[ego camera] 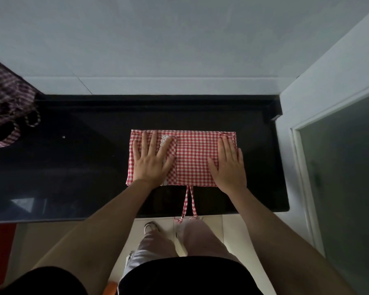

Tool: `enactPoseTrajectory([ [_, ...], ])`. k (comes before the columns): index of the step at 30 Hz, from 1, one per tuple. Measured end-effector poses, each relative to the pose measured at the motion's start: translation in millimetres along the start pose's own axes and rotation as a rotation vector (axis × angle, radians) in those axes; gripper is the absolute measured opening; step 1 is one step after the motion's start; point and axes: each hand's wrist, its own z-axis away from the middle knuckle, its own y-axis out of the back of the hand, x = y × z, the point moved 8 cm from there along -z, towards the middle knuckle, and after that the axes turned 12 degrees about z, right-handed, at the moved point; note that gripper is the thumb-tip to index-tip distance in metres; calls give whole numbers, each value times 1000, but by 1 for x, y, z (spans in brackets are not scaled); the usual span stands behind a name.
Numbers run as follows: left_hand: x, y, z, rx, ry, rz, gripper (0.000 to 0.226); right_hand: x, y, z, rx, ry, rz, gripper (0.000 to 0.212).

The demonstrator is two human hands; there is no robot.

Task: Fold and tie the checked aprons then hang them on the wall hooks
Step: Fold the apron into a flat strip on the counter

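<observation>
A red-and-white checked apron (192, 158) lies folded into a flat rectangle on the black counter (73, 162). A strip of white lace shows near its left end. Two thin checked ties (189, 201) run from its near edge over the counter's front edge and hang down. My left hand (151, 160) rests flat on the apron's left part, fingers spread. My right hand (229, 165) lies flat on its right end, fingers together. Neither hand grips the cloth.
A dark purple checked apron (6, 107) lies bunched at the counter's far left, with looped ties beside it. A pale wall (179, 39) rises behind the counter. A frosted glass door (345, 162) stands to the right. Tiled floor and my legs show below.
</observation>
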Motion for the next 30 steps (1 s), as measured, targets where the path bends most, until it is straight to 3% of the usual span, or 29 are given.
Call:
enactPoseTrajectory([
  [4,0,4,2,37,4,36,72,-1,7,-2,11,-3,17,76],
  [7,20,10,8,94,-165,0,66,-2,21,-10,55,-26,39,70],
  [9,39,4,12,57,-274,-34,64,-4,27,-14,86,-7,50,63],
  [11,42,-4,9,-8,-242,-32,67,-3,28,-15,116,7,45,59],
  [17,34,-12,-3,-123,-157,-82,77,32,42,-18,120,-362,-84,60],
  [21,45,-4,-14,-254,-155,-143,86,43,50,-29,-74,-573,-295,41],
  [24,55,19,-20,-271,-165,-48,81,56,36,-27,-305,-770,-540,50],
  [27,63,33,-11,-193,-212,-118,72,56,34,-24,-446,-779,-570,39],
  [30,64,25,-7,-255,-154,-134,84,51,34,-29,-483,-713,-526,36],
])
